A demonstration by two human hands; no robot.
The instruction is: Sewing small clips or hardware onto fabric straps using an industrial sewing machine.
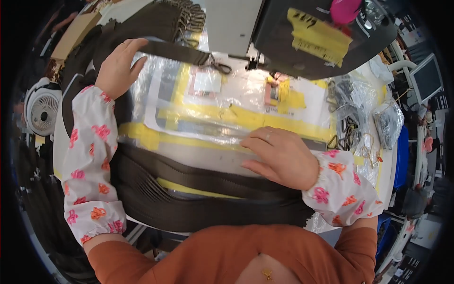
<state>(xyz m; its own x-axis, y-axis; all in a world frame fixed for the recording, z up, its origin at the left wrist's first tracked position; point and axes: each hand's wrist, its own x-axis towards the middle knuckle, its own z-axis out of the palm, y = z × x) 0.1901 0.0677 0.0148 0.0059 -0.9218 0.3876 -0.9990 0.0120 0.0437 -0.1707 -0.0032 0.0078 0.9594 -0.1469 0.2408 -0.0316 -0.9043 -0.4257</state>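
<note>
- Fingers (137, 43) of the left hand (119, 70), at 10 o'clock, meet the near end of a dark strap (175, 52); thumb and forefinger stand apart, and I cannot tell whether they grip it.
- That strap lies at 11 o'clock, reaching toward 12, where a metal hook (221, 67) sits on its far end.
- The right hand (279, 156), between 3 and 4 o'clock, is loosely bent and released, holding nothing; whether its fingertips touch the plastic-covered table (213, 158) is unclear.
- Yellow tape (246, 118) crosses the plastic just above those fingertips.
- At 6 o'clock, piles of dark straps (213, 213) lie along the near edge.
- More hooks (191, 19) are bunched between 11 and 12.
- A dark machine (274, 38) looms between 1 and 2.
- At 3 o'clock are metal rings (349, 134) and a plastic bag (388, 124).
- A white fan (43, 112) stands at 9.
</note>
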